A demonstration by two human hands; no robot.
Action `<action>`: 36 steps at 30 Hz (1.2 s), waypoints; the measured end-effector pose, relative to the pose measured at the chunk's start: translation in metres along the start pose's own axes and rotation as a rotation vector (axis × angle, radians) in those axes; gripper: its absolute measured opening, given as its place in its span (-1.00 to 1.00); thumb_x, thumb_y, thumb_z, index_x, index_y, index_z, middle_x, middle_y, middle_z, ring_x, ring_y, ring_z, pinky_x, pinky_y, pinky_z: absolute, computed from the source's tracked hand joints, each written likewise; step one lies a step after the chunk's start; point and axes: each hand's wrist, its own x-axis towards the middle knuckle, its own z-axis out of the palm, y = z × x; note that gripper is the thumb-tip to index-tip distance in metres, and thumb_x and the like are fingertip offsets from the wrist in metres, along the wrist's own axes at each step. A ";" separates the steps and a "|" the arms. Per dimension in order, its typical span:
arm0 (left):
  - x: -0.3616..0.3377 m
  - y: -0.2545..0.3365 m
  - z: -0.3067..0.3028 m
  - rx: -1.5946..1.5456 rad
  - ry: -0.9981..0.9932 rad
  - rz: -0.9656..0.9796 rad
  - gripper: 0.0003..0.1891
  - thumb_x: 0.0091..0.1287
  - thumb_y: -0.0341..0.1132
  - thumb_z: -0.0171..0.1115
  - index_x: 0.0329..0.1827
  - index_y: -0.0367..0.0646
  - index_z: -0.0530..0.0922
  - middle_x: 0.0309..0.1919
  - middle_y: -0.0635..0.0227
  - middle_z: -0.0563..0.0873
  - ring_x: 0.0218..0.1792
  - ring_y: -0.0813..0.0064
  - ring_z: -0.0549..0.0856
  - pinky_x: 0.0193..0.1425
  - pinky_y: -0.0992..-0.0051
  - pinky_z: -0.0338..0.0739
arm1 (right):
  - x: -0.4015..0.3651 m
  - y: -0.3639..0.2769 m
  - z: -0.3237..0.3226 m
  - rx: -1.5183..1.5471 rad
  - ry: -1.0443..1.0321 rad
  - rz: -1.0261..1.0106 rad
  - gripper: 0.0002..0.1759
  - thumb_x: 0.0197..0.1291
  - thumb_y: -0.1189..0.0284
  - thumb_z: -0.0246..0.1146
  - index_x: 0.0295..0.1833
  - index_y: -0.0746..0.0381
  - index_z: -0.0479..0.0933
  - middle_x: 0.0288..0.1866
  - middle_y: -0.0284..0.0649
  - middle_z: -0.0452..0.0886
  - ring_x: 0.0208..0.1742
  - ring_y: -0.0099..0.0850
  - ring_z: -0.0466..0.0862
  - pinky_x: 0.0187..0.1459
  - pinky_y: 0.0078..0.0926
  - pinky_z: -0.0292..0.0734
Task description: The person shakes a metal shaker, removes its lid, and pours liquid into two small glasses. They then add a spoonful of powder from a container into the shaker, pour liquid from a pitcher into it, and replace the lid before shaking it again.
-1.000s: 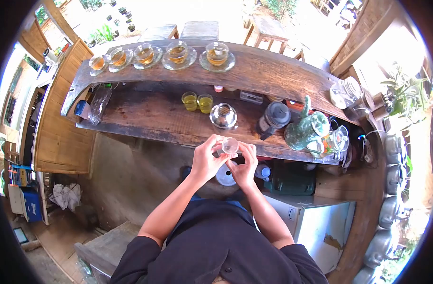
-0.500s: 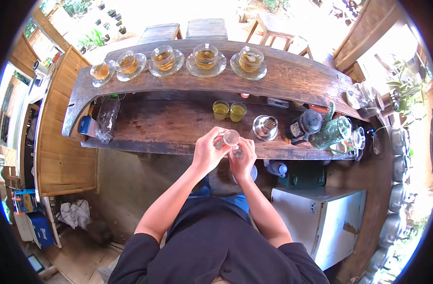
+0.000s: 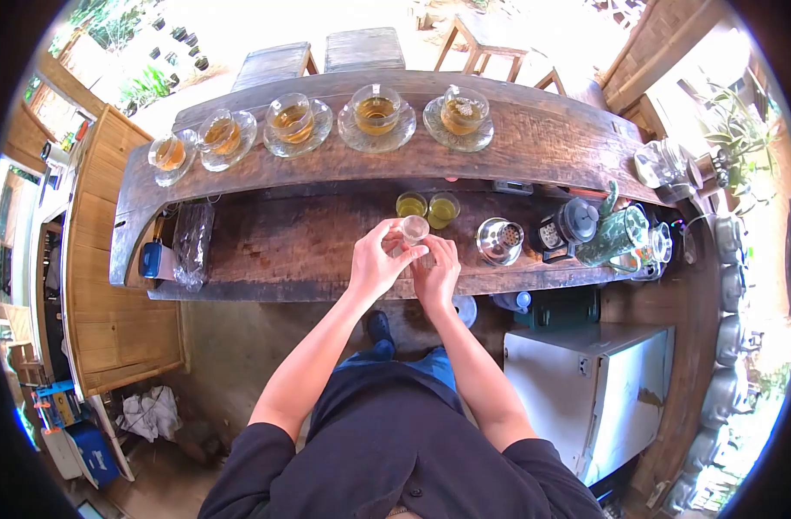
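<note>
My left hand (image 3: 378,261) grips a small clear glass (image 3: 414,228) from the left, with thumb and fingers round its side. Close against its lower right side is my right hand (image 3: 436,272), fingers curled and also on the glass. Its round mouth faces up toward me; the lower part is hidden by my fingers. Just beyond it, two small glasses of yellow-green liquid stand side by side, a left glass (image 3: 411,206) and a right glass (image 3: 444,210). A metal cocktail shaker (image 3: 500,240) with a strainer top stands to the right of my hands.
Several clear cups of amber tea (image 3: 376,112) on glass saucers line the raised wooden counter (image 3: 551,130). On the lower shelf (image 3: 283,233) stand a French press (image 3: 573,222) and a green patterned pitcher (image 3: 616,238). Below right is a white fridge (image 3: 547,381).
The camera view has shifted slightly. My hands and the glass now sit a little left and nearer the two filled glasses, and the right fingers have shifted lower on the glass.
</note>
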 end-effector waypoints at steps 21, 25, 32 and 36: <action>0.041 -0.029 -0.001 0.092 0.011 -0.074 -0.55 0.24 -0.19 0.63 0.08 -0.26 0.72 -0.16 0.21 0.87 -0.16 0.48 0.84 0.00 0.46 0.73 | 0.025 -0.001 0.013 -0.028 -0.067 0.212 -0.64 0.02 0.51 0.55 -0.01 0.25 0.73 -0.08 -0.19 0.78 -0.09 -0.11 0.66 0.01 -0.18 0.58; 0.040 -0.028 0.004 0.034 -0.009 0.036 -0.52 0.23 -0.21 0.64 0.13 -0.27 0.71 -0.08 0.17 0.86 -0.06 0.44 0.85 0.09 0.42 0.73 | 0.017 0.010 0.017 0.005 0.021 0.211 -0.66 0.05 0.53 0.53 -0.01 0.28 0.72 -0.09 -0.16 0.78 -0.15 -0.16 0.65 -0.06 -0.23 0.57; 0.043 -0.020 0.016 0.073 -0.103 0.027 -0.54 0.31 -0.36 0.57 0.22 -0.34 0.65 0.01 0.16 0.83 0.06 0.47 0.80 0.21 0.42 0.71 | 0.010 0.019 0.010 0.037 0.121 0.369 -0.66 0.13 0.47 0.54 0.02 0.31 0.70 -0.18 -0.12 0.75 -0.30 -0.27 0.58 -0.20 -0.30 0.52; 0.047 -0.019 0.023 0.102 -0.117 0.013 -0.55 0.31 -0.32 0.58 0.19 -0.34 0.68 -0.04 0.15 0.85 0.02 0.48 0.82 0.17 0.44 0.72 | 0.011 0.022 0.006 0.051 0.127 0.456 -0.66 0.20 0.39 0.54 0.02 0.34 0.71 -0.28 -0.09 0.72 -0.41 -0.32 0.58 -0.30 -0.32 0.50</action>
